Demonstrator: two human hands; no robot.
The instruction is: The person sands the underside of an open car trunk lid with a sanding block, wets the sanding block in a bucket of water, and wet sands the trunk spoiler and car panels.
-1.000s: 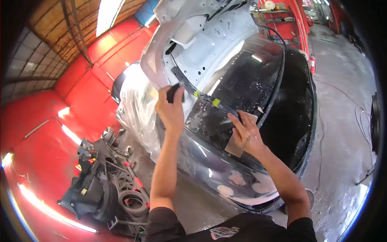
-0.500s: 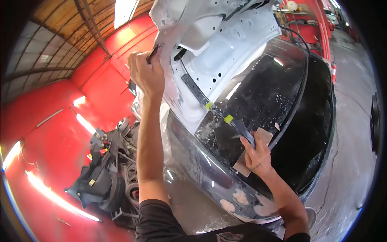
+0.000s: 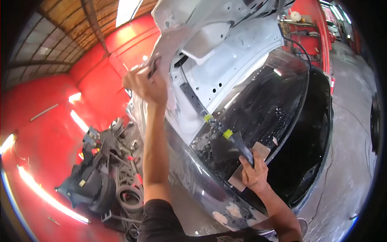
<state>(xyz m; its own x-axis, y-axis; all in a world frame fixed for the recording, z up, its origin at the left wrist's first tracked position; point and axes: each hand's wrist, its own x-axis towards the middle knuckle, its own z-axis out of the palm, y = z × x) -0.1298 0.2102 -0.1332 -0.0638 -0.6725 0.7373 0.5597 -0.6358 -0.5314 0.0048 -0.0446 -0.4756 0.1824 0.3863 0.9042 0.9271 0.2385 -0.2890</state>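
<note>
My left hand point(image 3: 147, 84) is raised beside the edge of a grey primed body panel point(image 3: 173, 36). Its fingers are curled in and blurred, with a small dark thing at the fingertips that I cannot make out. Low over a dark glossy car surface point(image 3: 262, 94), my right hand point(image 3: 254, 173) grips a flat tan rectangular plate point(image 3: 262, 151) together with a blue-grey tapered tool like a putty knife point(image 3: 244, 152). Two yellow-green tape pieces point(image 3: 228, 134) sit on the dark strip just beyond the tool. Pale filler patches point(image 3: 232, 209) mark the dark grey body panel point(image 3: 197, 173) below.
Car parts and a wheel point(image 3: 130, 197) are heaped on the floor at the left. Lit tubes point(image 3: 52, 195) run along the red wall point(image 3: 38, 107). Red shelving point(image 3: 304, 48) stands at the back right, and a cable point(image 3: 358, 115) crosses the concrete floor point(image 3: 352, 173).
The view has shifted a little, so the car sits lower in it. My left hand has blurred and moved slightly away from the panel edge. My right hand keeps its hold.
</note>
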